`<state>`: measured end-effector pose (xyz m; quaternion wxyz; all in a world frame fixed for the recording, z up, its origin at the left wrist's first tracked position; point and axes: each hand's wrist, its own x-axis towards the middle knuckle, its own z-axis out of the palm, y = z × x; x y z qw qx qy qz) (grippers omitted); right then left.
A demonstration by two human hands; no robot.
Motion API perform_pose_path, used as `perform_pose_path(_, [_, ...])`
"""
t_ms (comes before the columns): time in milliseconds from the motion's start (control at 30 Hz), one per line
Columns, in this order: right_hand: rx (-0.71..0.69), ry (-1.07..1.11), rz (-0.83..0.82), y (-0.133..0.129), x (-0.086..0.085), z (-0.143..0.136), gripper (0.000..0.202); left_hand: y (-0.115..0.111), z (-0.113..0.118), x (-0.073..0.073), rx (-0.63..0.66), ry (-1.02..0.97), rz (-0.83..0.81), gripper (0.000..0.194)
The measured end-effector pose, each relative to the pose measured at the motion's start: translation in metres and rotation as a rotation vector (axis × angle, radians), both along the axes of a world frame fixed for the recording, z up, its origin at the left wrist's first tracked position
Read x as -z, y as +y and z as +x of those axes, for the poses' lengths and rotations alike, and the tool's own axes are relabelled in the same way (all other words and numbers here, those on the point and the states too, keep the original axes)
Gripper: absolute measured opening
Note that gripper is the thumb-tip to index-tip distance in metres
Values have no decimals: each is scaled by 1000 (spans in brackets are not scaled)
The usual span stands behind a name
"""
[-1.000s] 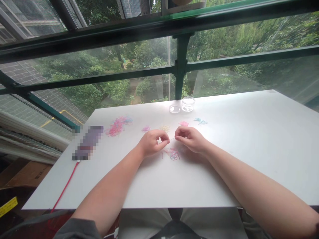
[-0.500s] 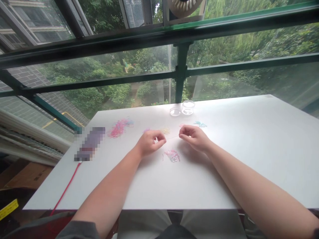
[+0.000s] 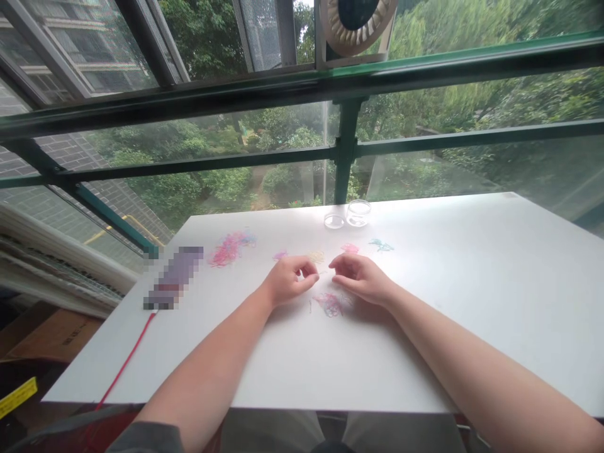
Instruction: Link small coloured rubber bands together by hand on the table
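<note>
My left hand [image 3: 293, 280] pinches a thin pale rubber band [image 3: 323, 272], whose end pokes out past the fingertips. To its right, my right hand [image 3: 361, 277] has its thumb and fingers apart with nothing between them. Just below both hands lies a loose pile of mixed pink, white and bluish rubber bands [image 3: 331, 304]. Smaller groups sit beyond the hands: purple bands [image 3: 280, 255], yellow bands [image 3: 316, 257], pink bands [image 3: 350, 248] and teal bands [image 3: 381, 245]. The pink and yellow groups are partly covered by my fingers.
A larger heap of pink and blue bands [image 3: 232, 248] spreads at the table's back left. Near the back edge stand a clear round jar [image 3: 358, 214] and a clear lid [image 3: 334, 221]. A blurred-out dark object [image 3: 174, 277] with a red cable [image 3: 126, 358] lies on the white table [image 3: 415, 358].
Half a second ago the thin band was stretched between both hands. My right hand has let go of it and its fingers have spread; the left still pinches it. The view has tilted slightly upward.
</note>
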<state>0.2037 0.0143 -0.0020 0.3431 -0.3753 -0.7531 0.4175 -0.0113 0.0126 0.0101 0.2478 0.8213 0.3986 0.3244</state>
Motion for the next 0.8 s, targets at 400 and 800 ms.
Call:
perform_pose_path(400, [46,-52,66,-3,-6,-6,7,-1,4,1,25,9,-31,5])
perform_pose_path(800, [40,-39,62,-3,-1,-8,10,-2,5,2,25,-2,-54,5])
